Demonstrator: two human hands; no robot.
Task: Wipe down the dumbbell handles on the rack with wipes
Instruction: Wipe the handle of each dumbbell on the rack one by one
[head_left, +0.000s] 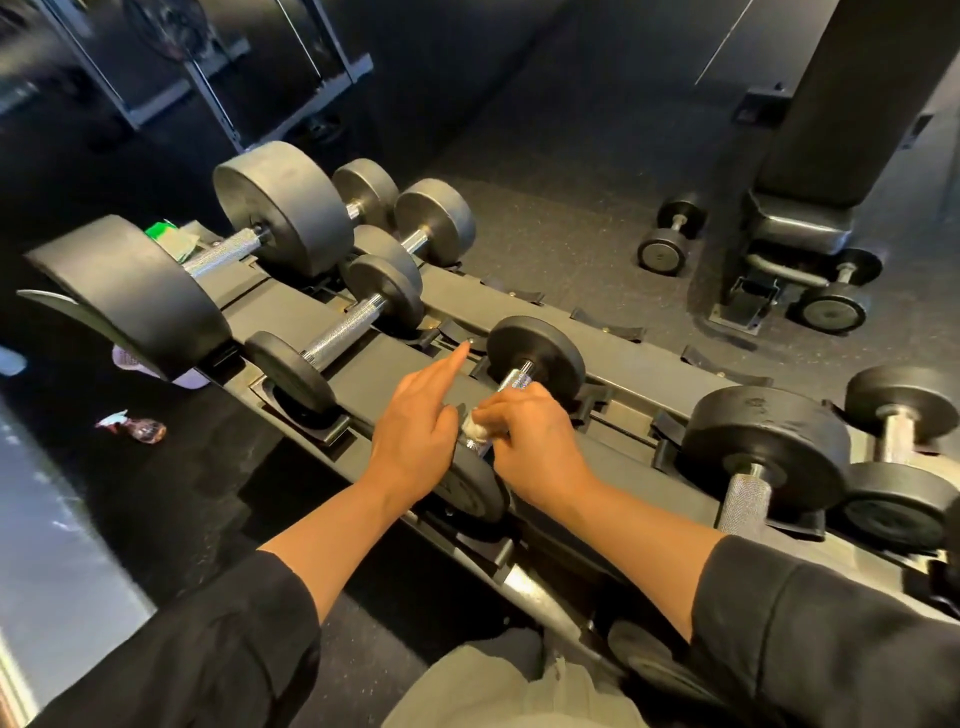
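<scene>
Presently, the right hand is curled round a white wipe and clamps it onto the knurled handle of a small dumbbell seated on the rack, just below frame centre. The left hand rests against the near end of the same dumbbell, index finger extended toward 12 o'clock; it grips nothing that can be seen.

Assessment: the wipe covers only the near part of the handle; bare chrome shows toward the far head at 1 o'clock. Good practice would be to hold the wipe wrapped fully round the bar, draw it along the whole length to the far head, and twist so the knurling is cleaned on the underside too. The left hand should steady the near head against rolling.

Other handles, at 10 o'clock and 4 o'clock, appear unattended. A green packet, possibly the wipes, lies at 10 o'clock.
</scene>
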